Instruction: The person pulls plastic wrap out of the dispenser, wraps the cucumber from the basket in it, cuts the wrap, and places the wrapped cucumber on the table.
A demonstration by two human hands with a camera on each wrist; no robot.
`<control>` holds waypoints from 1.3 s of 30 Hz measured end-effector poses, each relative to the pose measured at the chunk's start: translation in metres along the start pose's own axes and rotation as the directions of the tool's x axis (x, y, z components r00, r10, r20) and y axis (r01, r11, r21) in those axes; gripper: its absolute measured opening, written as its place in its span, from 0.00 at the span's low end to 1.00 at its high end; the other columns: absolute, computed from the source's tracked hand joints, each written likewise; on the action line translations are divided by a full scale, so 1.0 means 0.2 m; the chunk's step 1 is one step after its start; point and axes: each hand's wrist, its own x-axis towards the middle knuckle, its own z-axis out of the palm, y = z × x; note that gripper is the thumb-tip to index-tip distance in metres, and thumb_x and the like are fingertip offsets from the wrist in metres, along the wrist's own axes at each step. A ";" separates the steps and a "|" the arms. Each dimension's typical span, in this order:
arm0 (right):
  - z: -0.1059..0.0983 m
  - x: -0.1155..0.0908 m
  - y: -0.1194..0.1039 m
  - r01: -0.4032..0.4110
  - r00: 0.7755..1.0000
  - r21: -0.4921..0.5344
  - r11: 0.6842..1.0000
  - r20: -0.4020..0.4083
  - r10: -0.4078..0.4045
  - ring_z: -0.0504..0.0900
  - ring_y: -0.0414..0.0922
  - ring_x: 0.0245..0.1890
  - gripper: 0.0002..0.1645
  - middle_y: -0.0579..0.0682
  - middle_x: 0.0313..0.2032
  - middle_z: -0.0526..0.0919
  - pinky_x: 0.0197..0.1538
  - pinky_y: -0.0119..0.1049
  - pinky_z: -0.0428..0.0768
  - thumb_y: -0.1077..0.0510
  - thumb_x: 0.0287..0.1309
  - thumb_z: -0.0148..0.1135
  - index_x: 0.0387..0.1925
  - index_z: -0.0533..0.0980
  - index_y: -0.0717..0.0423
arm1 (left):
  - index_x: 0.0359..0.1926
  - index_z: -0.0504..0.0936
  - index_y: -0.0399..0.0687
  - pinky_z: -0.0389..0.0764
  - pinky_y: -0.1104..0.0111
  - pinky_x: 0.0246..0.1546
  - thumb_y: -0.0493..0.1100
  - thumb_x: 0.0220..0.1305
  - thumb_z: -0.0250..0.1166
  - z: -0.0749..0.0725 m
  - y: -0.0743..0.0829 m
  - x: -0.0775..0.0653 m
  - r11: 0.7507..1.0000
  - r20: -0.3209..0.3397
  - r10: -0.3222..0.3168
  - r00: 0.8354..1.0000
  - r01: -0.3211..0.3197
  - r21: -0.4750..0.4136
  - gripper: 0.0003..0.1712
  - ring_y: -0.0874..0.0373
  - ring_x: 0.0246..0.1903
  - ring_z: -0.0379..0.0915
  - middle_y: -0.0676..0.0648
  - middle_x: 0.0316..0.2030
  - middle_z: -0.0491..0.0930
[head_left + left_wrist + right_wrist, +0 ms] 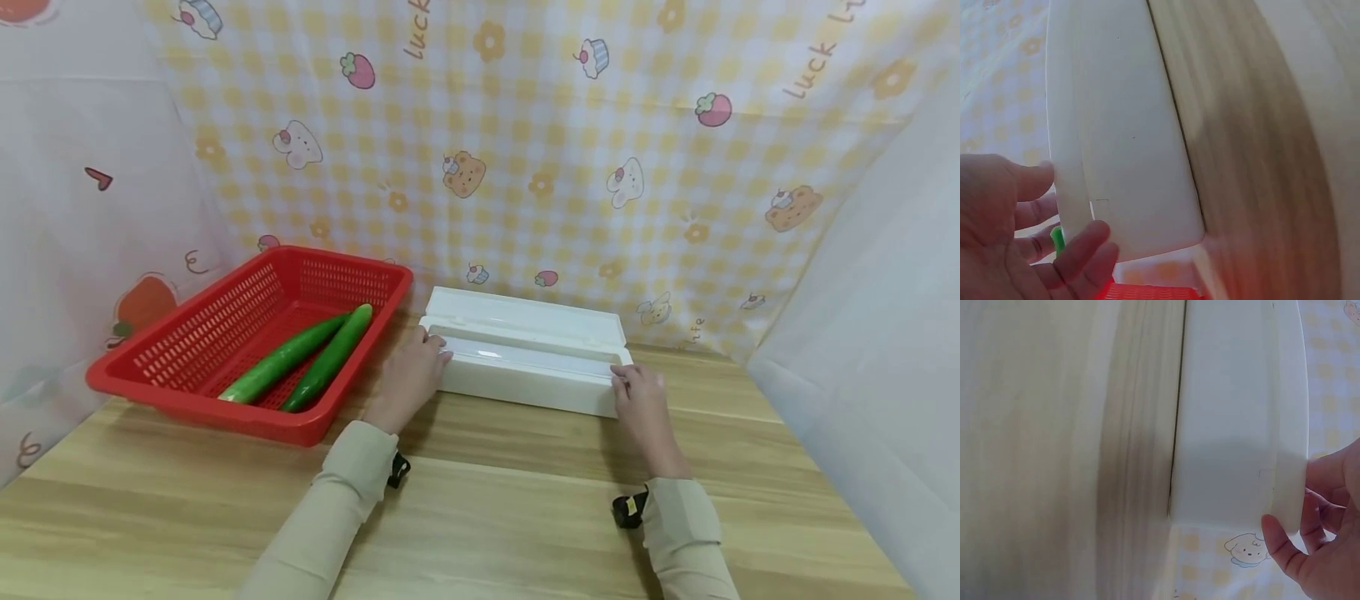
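White long rectangular box point(528, 392): on light wood-grain table point(480, 525), lid point(525, 315) tilted back, between 2 hands.
Left hand point(412, 371): bent fingers and thumb grasping the box's left end at its rim.
Right hand point(642, 398): bent fingers grasping its right end, at the upper corner.

wood-look tbl point(510, 517) w/ red basket point(213, 419) & white box point(525, 392) on top

2 cucumbers point(330, 358) in basket point(217, 423), left of box point(525, 388).

"luck" lettering point(417, 30), twice, on checked cloth point(525, 150)
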 end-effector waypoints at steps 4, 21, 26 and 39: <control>0.00 0.01 -0.02 -0.030 0.999 0.014 0.999 0.017 0.030 0.69 0.65 0.46 0.15 0.70 0.46 0.75 0.48 0.51 0.61 0.67 0.62 0.48 0.45 0.75 0.73 | 0.43 0.81 0.46 0.73 0.64 0.25 0.46 0.66 0.56 0.00 -0.01 0.01 0.996 -0.020 -0.040 0.999 0.038 -0.079 0.12 0.52 0.27 0.68 0.45 0.35 0.72; -0.01 0.02 -0.01 -0.197 0.978 0.101 0.975 0.081 0.189 0.63 0.66 0.53 0.17 0.72 0.54 0.69 0.54 0.55 0.64 0.66 0.61 0.45 0.46 0.74 0.73 | 0.39 0.82 0.52 0.72 0.60 0.33 0.49 0.65 0.58 0.02 0.00 0.06 0.976 -0.010 -0.166 0.986 0.163 -0.145 0.09 0.50 0.32 0.71 0.48 0.35 0.74; -0.02 0.02 -0.02 -0.195 0.977 0.089 0.977 0.101 0.186 0.63 0.67 0.55 0.18 0.72 0.55 0.69 0.54 0.56 0.64 0.65 0.62 0.45 0.47 0.74 0.72 | 0.38 0.82 0.55 0.71 0.62 0.29 0.49 0.64 0.59 0.02 0.00 0.06 0.978 -0.034 -0.175 0.984 0.170 -0.120 0.07 0.50 0.29 0.70 0.49 0.33 0.73; -0.02 0.03 -0.04 -0.210 0.972 0.086 0.974 0.125 0.198 0.64 0.65 0.54 0.20 0.70 0.53 0.69 0.51 0.53 0.70 0.58 0.65 0.48 0.48 0.74 0.72 | 0.38 0.81 0.51 0.76 0.60 0.29 0.48 0.64 0.58 0.04 0.00 0.07 0.988 -0.097 -0.136 0.986 0.128 -0.086 0.08 0.50 0.27 0.71 0.50 0.34 0.75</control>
